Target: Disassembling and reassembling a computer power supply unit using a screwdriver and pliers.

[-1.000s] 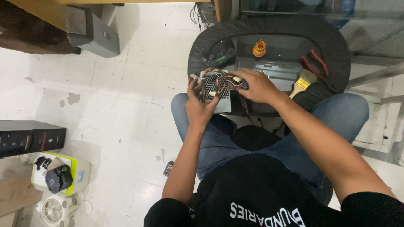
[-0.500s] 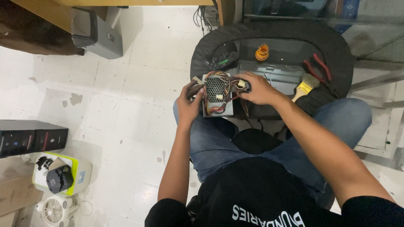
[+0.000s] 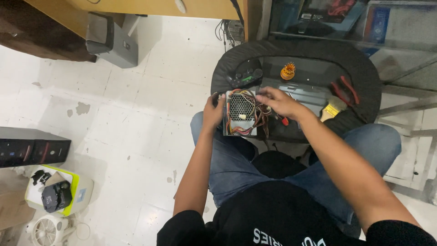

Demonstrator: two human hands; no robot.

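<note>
Steadying first, judged best: keep left hand (image 3: 213,114) clamped on the metal power-supply box (image 3: 240,114), fingers wrapped round its left edge, thumb toward the mesh face. Box held upright over the knees, just short of the black round work surface (image 3: 364,77). Right hand (image 3: 278,102) laid over the wire bundle (image 3: 259,119) at the box's right side, fingers curled together among the leads; cannot tell whether actually pinching one. Best worked one lead at a time, pulling along the wire's run rather than across the sheet-metal edge, likely sharp.

Materials: dull grey stamped steel casing, perforated honeycomb grille, small pale label below. Thin plastic-sheathed wires, red, yellow, orange, black, limp and tangled. Beyond the right fingertips, an orange ribbed round part (image 3: 287,71); further right of the knuckles, red-handled pliers (image 3: 346,91), smooth and glossy. Beyond the left fingertips, a dark matte controller-like object (image 3: 246,74).
</note>
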